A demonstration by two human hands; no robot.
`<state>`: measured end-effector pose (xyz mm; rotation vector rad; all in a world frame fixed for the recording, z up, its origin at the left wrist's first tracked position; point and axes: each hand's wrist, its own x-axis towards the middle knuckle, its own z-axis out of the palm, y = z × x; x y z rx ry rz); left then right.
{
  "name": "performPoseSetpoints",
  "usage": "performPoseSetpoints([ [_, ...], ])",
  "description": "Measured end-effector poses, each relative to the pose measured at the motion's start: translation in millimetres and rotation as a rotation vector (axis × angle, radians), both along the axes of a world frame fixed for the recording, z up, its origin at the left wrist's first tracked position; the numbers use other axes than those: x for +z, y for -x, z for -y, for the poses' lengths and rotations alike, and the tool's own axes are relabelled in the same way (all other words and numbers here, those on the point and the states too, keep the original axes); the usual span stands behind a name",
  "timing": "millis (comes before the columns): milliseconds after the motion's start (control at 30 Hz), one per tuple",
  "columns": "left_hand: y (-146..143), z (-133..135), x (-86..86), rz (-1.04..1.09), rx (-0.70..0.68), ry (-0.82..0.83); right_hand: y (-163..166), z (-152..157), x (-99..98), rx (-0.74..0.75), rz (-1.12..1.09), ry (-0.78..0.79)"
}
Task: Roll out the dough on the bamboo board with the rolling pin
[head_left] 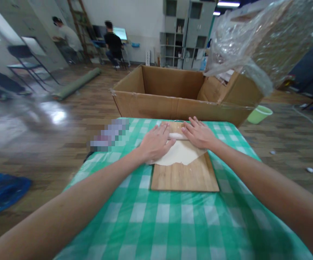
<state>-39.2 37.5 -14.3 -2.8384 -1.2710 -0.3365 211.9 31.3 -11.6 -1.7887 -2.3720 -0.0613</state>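
Observation:
A wooden cutting board (185, 177) lies on a table with a green and white checked cloth (172, 216). A flat sheet of pale dough (179, 153) covers the board's far half. Across the dough's far edge lies a white rolling pin (177, 136). My left hand (156, 142) rests palm down on the pin's left end, fingers stretched flat. My right hand (198, 133) lies palm down on its right end, fingers also flat. Both arms reach forward over the cloth.
A large open cardboard box (178, 95) stands just beyond the table's far edge. Crumpled clear plastic (256, 39) hangs at the upper right. A green bucket (259, 113) sits on the wooden floor to the right. Two people sit at desks far back.

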Motion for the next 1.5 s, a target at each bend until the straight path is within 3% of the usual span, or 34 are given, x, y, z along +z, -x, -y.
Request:
performPoseSetpoints([
  [267,15.3,41.7,9.5,-0.037,-0.053,-0.051,16.7,54.3,4.4,-0.018,-0.035,-0.017],
  [433,7.4,29.8,14.7,-0.078,-0.036,-0.038,21.5,74.8,4.0,0.03,-0.078,-0.056],
  [567,-11.3,-2.9,12.1,-0.149,0.028,0.012,12.4,54.8,2.2,0.025,-0.059,-0.055],
  [800,-35.1,-54.3,7.9,-0.173,0.113,0.148,-20.9,-11.7,-9.6,0.081,-0.106,-0.058],
  [1033,-47.4,-78.0,3.5,-0.203,0.094,0.062,-41.8,-51.9,-25.5,0.199,0.01,-0.041],
  [1233,-44.8,-66.8,1.9,-0.16,0.109,0.019,-34.9,-37.4,-20.0,0.2,0.057,-0.073],
  [1500,-27.9,-21.9,-0.2,-0.07,0.082,-0.007,-9.9,17.5,-10.3,-0.037,-0.012,-0.112],
])
